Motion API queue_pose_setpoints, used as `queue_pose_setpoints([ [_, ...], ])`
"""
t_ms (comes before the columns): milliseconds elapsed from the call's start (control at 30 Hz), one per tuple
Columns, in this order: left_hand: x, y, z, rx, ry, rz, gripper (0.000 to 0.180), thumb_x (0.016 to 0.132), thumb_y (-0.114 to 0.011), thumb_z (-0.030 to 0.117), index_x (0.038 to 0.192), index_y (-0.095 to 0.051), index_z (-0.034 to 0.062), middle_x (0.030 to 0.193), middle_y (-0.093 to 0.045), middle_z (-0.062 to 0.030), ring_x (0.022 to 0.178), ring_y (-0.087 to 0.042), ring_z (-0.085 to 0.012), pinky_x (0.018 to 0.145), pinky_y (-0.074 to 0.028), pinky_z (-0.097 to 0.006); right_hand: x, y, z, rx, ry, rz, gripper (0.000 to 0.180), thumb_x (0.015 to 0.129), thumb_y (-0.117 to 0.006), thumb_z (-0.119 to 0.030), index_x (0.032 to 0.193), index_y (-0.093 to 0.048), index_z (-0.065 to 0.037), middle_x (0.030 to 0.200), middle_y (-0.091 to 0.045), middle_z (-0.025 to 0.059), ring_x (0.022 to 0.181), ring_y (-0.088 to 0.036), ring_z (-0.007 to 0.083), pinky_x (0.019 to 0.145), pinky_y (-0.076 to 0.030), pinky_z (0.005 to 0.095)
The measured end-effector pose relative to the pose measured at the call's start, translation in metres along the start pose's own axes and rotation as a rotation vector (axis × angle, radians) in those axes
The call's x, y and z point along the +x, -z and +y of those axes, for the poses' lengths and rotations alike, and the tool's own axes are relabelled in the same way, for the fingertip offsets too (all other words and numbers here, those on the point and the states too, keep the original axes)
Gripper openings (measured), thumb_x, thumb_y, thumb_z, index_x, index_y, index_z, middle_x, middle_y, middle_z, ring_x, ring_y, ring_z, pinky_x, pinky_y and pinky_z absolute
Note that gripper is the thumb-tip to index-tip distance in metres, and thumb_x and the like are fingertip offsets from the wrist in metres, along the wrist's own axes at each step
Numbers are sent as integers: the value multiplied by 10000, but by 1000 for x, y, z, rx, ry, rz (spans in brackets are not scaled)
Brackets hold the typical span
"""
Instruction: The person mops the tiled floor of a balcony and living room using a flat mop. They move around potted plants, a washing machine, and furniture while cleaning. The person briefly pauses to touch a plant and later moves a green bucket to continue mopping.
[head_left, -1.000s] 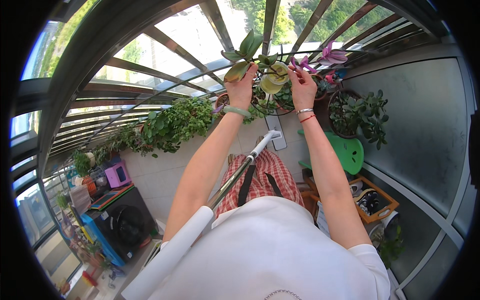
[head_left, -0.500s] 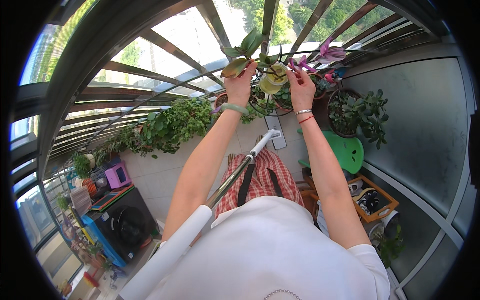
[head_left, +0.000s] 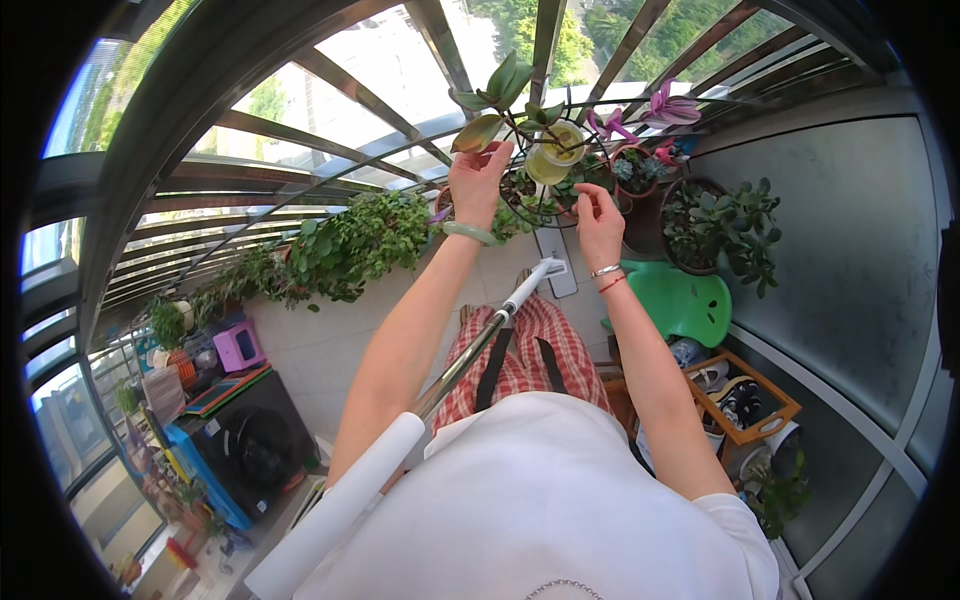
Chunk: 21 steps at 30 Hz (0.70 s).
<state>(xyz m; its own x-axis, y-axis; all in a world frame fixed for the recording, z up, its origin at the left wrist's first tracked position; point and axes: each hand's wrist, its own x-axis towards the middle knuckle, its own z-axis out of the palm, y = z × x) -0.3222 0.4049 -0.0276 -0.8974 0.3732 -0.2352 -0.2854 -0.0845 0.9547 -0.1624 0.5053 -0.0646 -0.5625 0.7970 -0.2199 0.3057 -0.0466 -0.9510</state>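
A jar of yellowish liquid (head_left: 553, 155) hangs in a black wire plant holder (head_left: 560, 224) by the railing. From it rises a plant with broad green and reddish leaves (head_left: 505, 85). My left hand (head_left: 476, 185), with a pale green bangle, is just beneath the lowest leaf (head_left: 478, 133); its thumb and fingers are apart, and whether they touch the leaf is hard to see. To the right, my right hand (head_left: 600, 225) hovers by the holder, fingers loosely bent, nothing visible in them. Purple-pink leaves (head_left: 670, 105) stand beyond it.
A white-handled mop (head_left: 470, 365) leans across my body, its head on the tiled floor. Potted plants (head_left: 350, 245) line the railing (head_left: 350, 95). On the right are a large potted succulent (head_left: 715, 225), a green stool (head_left: 685, 305) and a wooden shoe rack (head_left: 760, 430); a black appliance (head_left: 255, 445) stands left.
My right hand has drawn away from the purple-pink leaves, down toward me. My left hand has slid slightly down from the leaf it was touching. The jar and leaves have shifted slightly in view.
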Motion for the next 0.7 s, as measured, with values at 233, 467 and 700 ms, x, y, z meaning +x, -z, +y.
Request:
queue_pose_setpoints([
  [233,-45,42,-53,285,185,-182,180,956,-560,161,1059,-653,46,870,-665,-23,680,-580,-86,625,-484,-237,-125,-11,88,-865,300,-663,437,765,-629,-56,1183,-592,-179,1291,-529,34,1206,-482,280,898,-474,413],
  [467,-108,88,-71,729,370,-810,279,941,-501,79,1182,-640,75,944,-669,-56,810,-618,-121,768,-520,-283,-176,-67,131,-651,263,-588,368,740,-676,-90,1092,-573,-63,1216,-576,95,1121,-537,313,822,-502,466],
  [700,-158,175,-52,714,-96,-1172,607,757,-665,-61,1298,-591,203,1314,-542,-93,1107,-585,-266,970,-470,-382,-183,-89,146,-480,265,-415,85,775,-649,-76,825,-587,-46,902,-592,124,984,-562,351,836,-484,435],
])
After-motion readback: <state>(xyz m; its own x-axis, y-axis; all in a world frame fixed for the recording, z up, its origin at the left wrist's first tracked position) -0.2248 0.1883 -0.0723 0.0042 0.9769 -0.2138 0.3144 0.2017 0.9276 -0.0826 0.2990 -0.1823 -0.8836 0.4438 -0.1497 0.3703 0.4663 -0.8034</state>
